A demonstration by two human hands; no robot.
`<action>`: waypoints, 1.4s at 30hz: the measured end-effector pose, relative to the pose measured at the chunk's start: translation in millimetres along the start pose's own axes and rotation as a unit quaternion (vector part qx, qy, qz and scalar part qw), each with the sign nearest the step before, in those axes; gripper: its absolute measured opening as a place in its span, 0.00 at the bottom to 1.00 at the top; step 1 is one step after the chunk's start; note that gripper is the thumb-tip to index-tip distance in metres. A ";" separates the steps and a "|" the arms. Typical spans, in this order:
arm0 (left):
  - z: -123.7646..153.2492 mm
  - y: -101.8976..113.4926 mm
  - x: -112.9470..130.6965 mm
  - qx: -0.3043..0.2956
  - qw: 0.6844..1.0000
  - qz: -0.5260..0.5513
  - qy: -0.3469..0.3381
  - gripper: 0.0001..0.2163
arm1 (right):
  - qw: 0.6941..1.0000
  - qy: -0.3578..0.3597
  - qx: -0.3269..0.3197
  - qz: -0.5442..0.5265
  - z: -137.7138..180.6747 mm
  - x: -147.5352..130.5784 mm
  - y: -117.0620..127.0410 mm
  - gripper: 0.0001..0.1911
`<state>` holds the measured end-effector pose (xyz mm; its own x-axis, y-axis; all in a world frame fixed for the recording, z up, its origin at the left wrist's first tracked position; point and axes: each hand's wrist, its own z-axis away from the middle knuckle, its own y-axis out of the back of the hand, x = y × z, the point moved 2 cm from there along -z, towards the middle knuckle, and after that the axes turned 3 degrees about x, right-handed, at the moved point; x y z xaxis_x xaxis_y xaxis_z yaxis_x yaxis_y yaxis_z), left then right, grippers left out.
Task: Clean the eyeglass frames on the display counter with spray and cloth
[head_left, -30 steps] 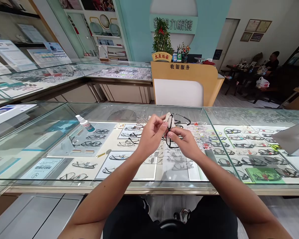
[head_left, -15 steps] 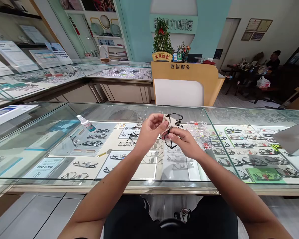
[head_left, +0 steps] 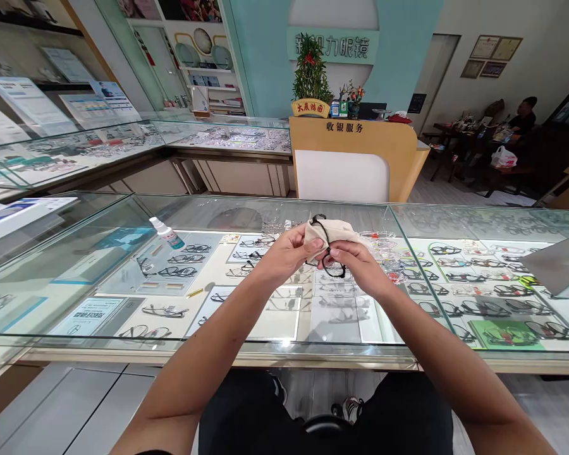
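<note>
Above the glass display counter (head_left: 123,265) both my hands meet on a pair of black-framed glasses (head_left: 334,270). My left hand (head_left: 287,253) is closed, pinching a beige cleaning cloth (head_left: 334,229) against the frame. My right hand (head_left: 358,262) is closed on the glasses from the right, with one lens hanging below its fingers. The cloth drapes over the upper part of the glasses and hides it.
A small white spray bottle (head_left: 167,233) with a teal label lies on the glass to the left. Many glasses lie inside the case (head_left: 478,297). A wooden cashier desk (head_left: 360,151) stands beyond, and a person (head_left: 521,120) sits at far right.
The cloth has spread out over the top of the glasses, and the temples that stuck out to the right are no longer seen. My hands stay together.
</note>
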<state>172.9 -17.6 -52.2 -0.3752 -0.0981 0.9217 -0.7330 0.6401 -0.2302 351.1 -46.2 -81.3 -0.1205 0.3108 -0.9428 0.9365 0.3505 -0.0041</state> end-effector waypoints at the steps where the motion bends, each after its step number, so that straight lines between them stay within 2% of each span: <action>1: 0.5 -0.4 0.9 -0.001 1.000 -0.003 -0.004 0.19 | 1.000 -0.004 0.003 -0.011 -0.4 1.8 0.7 0.22; 8: 4.9 -4.4 2.4 0.080 0.995 -0.060 -0.026 0.19 | 0.999 0.008 -0.001 -0.036 -0.5 3.5 0.7 0.18; 16: 3.3 -6.0 3.4 0.069 0.996 -0.054 -0.028 0.20 | 0.999 -0.016 0.002 -0.041 -0.9 2.4 0.7 0.19; 21: 6.5 -6.9 -0.8 0.108 0.990 -0.072 -0.051 0.21 | 0.999 -0.017 -0.028 -0.031 0.6 -1.1 -3.1 0.23; 28: 10.2 -10.7 -3.5 0.162 0.981 -0.090 -0.057 0.25 | 0.999 -0.015 -0.051 -0.010 5.2 -5.4 -9.6 0.22; 30: 8.7 -7.2 -1.1 0.143 0.983 -0.103 -0.053 0.25 | 0.999 -0.024 -0.043 -0.011 4.7 -5.9 -7.4 0.22; 34: 4.3 3.1 4.9 0.049 0.991 -0.122 -0.022 0.25 | 0.999 -0.027 -0.012 -0.013 2.1 -7.9 1.6 0.22; 36: 2.7 6.0 6.3 0.025 0.993 -0.115 -0.013 0.22 | 0.999 -0.030 0.011 -0.008 0.7 -7.6 5.5 0.22; 39: 1.4 4.3 4.8 0.032 0.996 -0.083 -0.023 0.21 | 0.999 -0.033 0.026 -0.007 -0.9 -5.2 7.8 0.23; 42: 2.0 -0.9 0.2 0.062 0.996 -0.062 -0.035 0.22 | 0.999 -0.031 0.010 -0.009 -1.4 -3.6 5.6 0.24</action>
<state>172.3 -19.6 -52.4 -0.3127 -0.2264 0.9225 -0.8389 0.5212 -0.1565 356.4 -44.1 -77.4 -0.1163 0.2488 -0.9616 0.9409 0.3376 -0.0264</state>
